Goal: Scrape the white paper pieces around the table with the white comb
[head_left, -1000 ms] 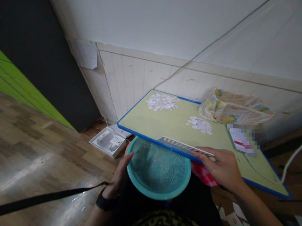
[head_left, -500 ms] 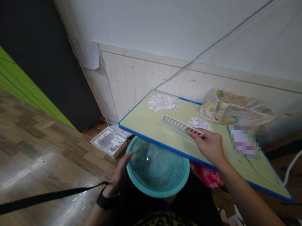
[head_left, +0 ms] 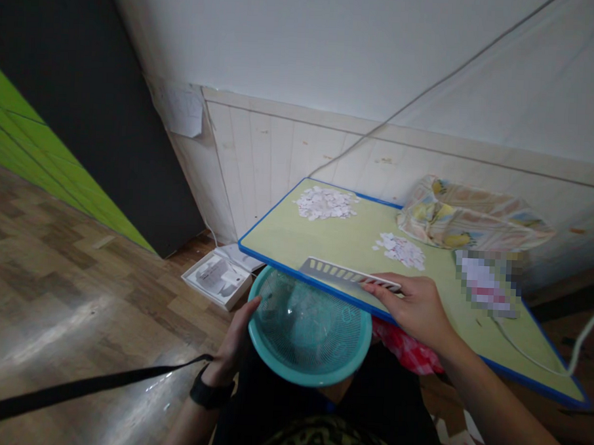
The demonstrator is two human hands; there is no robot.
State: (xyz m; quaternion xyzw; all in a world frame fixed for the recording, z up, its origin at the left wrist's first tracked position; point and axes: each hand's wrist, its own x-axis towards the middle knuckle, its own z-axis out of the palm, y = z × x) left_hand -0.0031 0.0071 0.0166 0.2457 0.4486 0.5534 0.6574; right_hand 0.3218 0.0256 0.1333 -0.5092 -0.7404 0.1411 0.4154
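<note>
My left hand (head_left: 239, 331) is closed round the left rim of a round teal plastic colander (head_left: 304, 383), held above my lap under the table's front edge. In the colander lies something clear and shiny that I cannot make out. My right hand (head_left: 414, 306) grips the right end of a flat, light-coloured plastic strip with a row of slots (head_left: 341, 273). The strip is at the front edge of the yellow table (head_left: 281, 232), just over the colander's far rim. Behind it are a larger pile of white paper scraps (head_left: 326, 203) and a smaller pile of scraps (head_left: 401, 250).
A patterned cloth cover (head_left: 474, 217) lies at the table's back right, near a blurred-out flat item (head_left: 486, 283) and a white cable (head_left: 532, 357). An open white box (head_left: 215, 281) sits on the floor at left. Red checked cloth (head_left: 409, 349) hangs below the table edge.
My right hand has brought the slotted strip toward me, from the middle of the table to its front edge. My left hand and the colander have hardly moved.
</note>
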